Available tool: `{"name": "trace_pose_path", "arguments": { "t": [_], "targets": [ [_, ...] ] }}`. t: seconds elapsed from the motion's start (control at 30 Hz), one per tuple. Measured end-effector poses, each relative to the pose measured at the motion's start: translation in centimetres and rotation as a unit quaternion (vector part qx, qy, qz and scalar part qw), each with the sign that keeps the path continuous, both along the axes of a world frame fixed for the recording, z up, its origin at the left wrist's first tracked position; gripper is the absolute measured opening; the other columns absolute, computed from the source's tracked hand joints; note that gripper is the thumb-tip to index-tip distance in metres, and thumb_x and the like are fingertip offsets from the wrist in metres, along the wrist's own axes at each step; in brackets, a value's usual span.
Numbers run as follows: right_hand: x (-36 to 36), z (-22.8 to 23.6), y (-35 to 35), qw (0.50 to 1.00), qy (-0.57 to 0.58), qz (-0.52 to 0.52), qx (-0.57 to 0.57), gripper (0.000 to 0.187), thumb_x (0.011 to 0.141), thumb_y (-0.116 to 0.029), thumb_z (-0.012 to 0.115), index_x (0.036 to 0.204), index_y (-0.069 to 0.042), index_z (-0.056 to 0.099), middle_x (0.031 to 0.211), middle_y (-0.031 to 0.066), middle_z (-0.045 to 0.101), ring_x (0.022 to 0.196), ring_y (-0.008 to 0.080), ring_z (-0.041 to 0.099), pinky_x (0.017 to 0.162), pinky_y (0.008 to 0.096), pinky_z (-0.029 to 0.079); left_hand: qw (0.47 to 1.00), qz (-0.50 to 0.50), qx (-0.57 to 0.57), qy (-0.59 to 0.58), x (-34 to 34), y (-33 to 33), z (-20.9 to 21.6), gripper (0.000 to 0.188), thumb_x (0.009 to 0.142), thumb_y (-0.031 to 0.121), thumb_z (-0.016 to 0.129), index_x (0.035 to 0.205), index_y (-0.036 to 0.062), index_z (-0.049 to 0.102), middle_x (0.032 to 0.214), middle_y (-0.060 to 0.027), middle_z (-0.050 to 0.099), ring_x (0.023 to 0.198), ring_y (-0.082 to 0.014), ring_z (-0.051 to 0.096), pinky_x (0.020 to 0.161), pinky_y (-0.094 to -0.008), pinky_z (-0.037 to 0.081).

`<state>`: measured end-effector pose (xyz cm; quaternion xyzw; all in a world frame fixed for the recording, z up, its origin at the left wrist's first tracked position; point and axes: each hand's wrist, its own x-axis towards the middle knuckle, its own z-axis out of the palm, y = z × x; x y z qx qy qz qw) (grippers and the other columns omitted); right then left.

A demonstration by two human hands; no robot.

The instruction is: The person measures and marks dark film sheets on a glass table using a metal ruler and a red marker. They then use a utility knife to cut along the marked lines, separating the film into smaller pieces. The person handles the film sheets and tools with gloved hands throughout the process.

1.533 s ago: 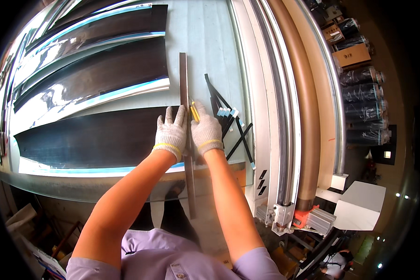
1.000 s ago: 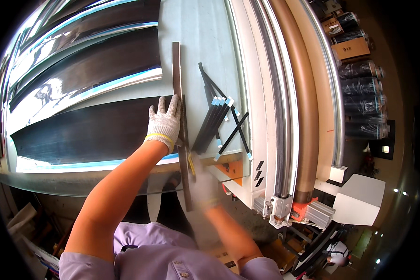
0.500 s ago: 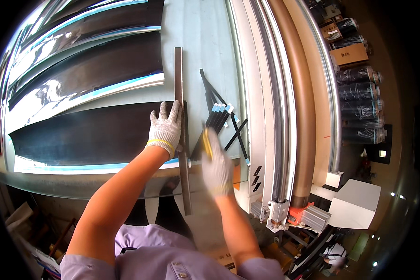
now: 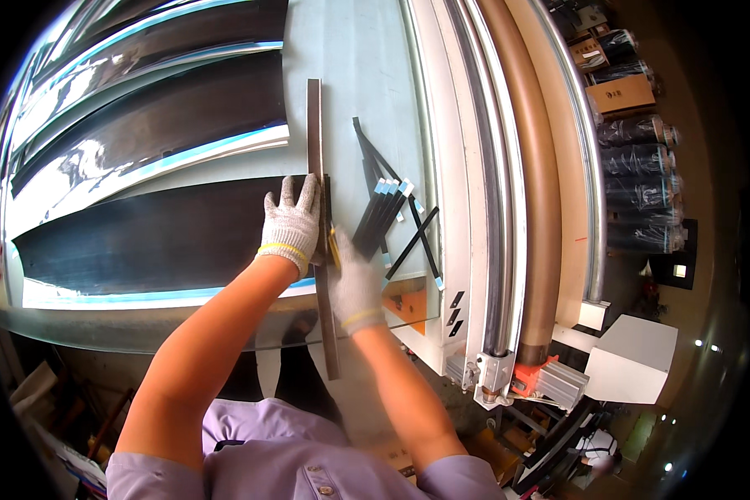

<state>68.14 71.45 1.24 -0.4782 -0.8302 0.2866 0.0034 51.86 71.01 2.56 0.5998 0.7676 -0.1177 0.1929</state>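
Note:
My left hand [image 4: 291, 223], in a knit glove with a yellow cuff band, lies flat with fingers spread. It presses on a long metal straightedge [image 4: 314, 125] and on the right end of a black sheet [image 4: 158, 229] with a blue and white near edge. My gloved right hand [image 4: 355, 287], slightly blurred, is closed around a yellow utility knife [image 4: 335, 247]. The knife is at the right side of the straightedge, by the sheet's narrow right margin; its blade tip is too small to make out. Beyond my right hand lie several cut black strips [image 4: 377, 218] with pale blue ends.
More black sheets [image 4: 167, 117] with white and blue edges lie further back on the glass-like table [image 4: 342, 50]. On the right runs a machine with a long brown roller [image 4: 537, 183] and a white end box [image 4: 633, 360]. Wrapped rolls [image 4: 637, 196] and cartons [image 4: 621, 95] stand beyond it.
My right hand has swung left with the knife, from above the loose strips to the straightedge's right side. My left hand stays pressed on the straightedge. The whole view has shifted slightly.

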Motion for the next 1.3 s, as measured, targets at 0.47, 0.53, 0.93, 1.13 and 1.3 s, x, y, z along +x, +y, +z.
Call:
{"name": "trace_pose_path", "arguments": {
  "t": [0.47,0.53,0.93,1.13,1.3],
  "targets": [
    [8.9,6.3,-9.5,0.967,-0.188,0.001,-0.172,0.071,0.099,-0.019,0.065,0.164,-0.026,0.037,0.101,0.0248,0.072,0.087,0.0455,0.073,0.077,0.0564,0.058,1.000,-0.003,-0.031,0.001,-0.2,0.2,0.1,0.138,0.067,0.059,0.093,0.170,0.0050,0.020,0.177,-0.0147,0.014,0.159,-0.0449,0.025,0.121,-0.0623,0.036],
    [8.4,6.4,-6.4,0.997,-0.045,0.010,-0.062,0.066,0.098,-0.015,0.065,0.160,-0.021,0.043,0.104,0.0243,0.072,0.088,0.0442,0.072,0.079,0.0541,0.058,0.999,0.008,-0.029,-0.013,-0.5,0.1,0.3,0.135,0.067,0.055,0.094,0.169,0.0050,0.021,0.177,-0.0127,0.015,0.160,-0.0442,0.024,0.121,-0.0636,0.035],
    [-7.3,1.7,7.1,0.998,-0.054,-0.004,-0.022,0.068,0.096,-0.014,0.066,0.159,-0.020,0.041,0.098,0.0262,0.072,0.094,0.0458,0.072,0.085,0.0557,0.058,0.999,0.019,0.008,-0.029,-0.4,-0.1,-0.3,0.130,0.069,0.045,0.096,0.169,0.0041,0.023,0.176,-0.0126,0.020,0.159,-0.0448,0.026,0.120,-0.0659,0.035],
    [-1.6,1.7,0.6,0.998,-0.010,-0.031,-0.047,0.067,0.096,-0.009,0.063,0.159,-0.018,0.043,0.115,0.0326,0.069,0.101,0.0500,0.070,0.088,0.0557,0.057,1.000,0.007,0.011,-0.004,-0.1,-0.1,-0.3,0.125,0.071,0.047,0.094,0.168,0.0065,0.026,0.176,-0.0127,0.019,0.157,-0.0447,0.029,0.118,-0.0634,0.039],
    [1.1,3.6,-3.5,0.991,-0.069,-0.041,-0.105,0.068,0.098,-0.009,0.063,0.161,-0.017,0.039,0.111,0.0305,0.069,0.096,0.0479,0.071,0.088,0.0543,0.057,1.000,0.010,0.001,0.008,-0.5,-0.2,-1.4,0.130,0.069,0.051,0.094,0.169,0.0050,0.024,0.176,-0.0131,0.016,0.159,-0.0440,0.025,0.120,-0.0636,0.036]
  ]
}}
